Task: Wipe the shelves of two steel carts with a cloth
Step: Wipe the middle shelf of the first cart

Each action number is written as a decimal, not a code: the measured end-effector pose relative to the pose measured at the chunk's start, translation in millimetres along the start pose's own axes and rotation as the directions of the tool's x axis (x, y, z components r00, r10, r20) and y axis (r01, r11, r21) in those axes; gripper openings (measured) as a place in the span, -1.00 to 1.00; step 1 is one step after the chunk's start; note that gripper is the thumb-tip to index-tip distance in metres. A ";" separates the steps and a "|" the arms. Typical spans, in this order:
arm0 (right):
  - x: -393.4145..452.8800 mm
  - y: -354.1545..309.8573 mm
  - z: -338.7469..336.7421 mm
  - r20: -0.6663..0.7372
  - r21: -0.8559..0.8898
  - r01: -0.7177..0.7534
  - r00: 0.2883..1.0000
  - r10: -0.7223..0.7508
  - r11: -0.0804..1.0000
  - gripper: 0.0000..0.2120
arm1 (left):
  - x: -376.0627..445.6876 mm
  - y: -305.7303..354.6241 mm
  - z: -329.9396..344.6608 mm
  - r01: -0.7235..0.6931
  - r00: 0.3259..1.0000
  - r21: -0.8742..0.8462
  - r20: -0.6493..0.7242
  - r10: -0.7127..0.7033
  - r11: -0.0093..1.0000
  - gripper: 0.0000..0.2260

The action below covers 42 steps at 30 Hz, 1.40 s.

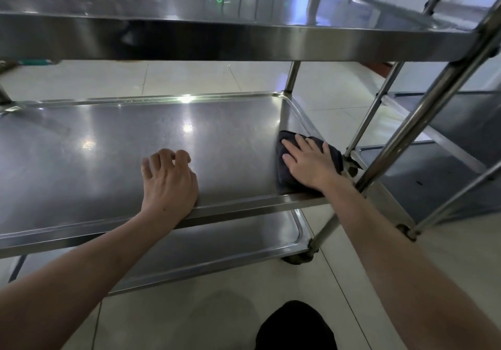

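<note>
right hand (309,164) presses cloth (307,160) at middle shelf (135,143) corner (probably flat).

Right hand (309,162) presses dark cloth (287,173) on middle shelf (108,160) (steel).

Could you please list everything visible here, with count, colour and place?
Near stainless steel cart: one, silver, fills the frame; top, middle and bottom shelves visible.
Middle steel shelf: one, silver, centre, under both hands.
Bottom steel shelf: one, silver, below the middle shelf.
Second steel cart: one, silver, right, partly visible behind the near cart's posts.
Dark folded cloth: one, dark grey, right end of the middle shelf.
Tiled floor: pale cream, beneath and beyond the carts.
Dark rounded shape: one, black, bottom edge; cannot tell what it is.
Left hand: fingers curled, rests on the middle shelf's front edge.
Right hand: flat, presses the cloth.
</note>
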State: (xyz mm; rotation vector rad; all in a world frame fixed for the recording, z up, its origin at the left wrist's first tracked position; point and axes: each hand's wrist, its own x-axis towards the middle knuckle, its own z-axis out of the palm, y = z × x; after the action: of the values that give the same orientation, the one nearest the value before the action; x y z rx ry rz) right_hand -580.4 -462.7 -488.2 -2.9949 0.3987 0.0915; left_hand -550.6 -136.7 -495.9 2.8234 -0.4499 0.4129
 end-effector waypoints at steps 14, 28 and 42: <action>-13.9 -124.9 13.1 -0.012 0.100 0.243 0.970 -0.243 0.965 -0.45 | -7.2 -2.2 0.2 -0.008 0.998 -0.037 -0.068 0.005 0.999 -0.73; -53.6 -37.4 9.3 -0.032 0.105 -0.026 0.999 0.029 0.994 -0.45 | -2.4 0.1 1.7 -0.054 0.989 -0.049 -0.141 0.047 0.997 -0.76; -125.4 -179.1 40.2 -0.249 0.183 0.329 0.927 -0.280 0.926 -0.67 | -51.9 -40.7 -35.2 0.005 0.981 -0.271 -0.188 -0.058 0.962 -0.84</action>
State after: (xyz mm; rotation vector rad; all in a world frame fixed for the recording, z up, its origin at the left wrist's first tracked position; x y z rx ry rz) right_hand -655.7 -253.8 -498.9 -2.8074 -0.0463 -0.2948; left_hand -592.6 -75.3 -487.7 2.4944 -0.3869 0.5680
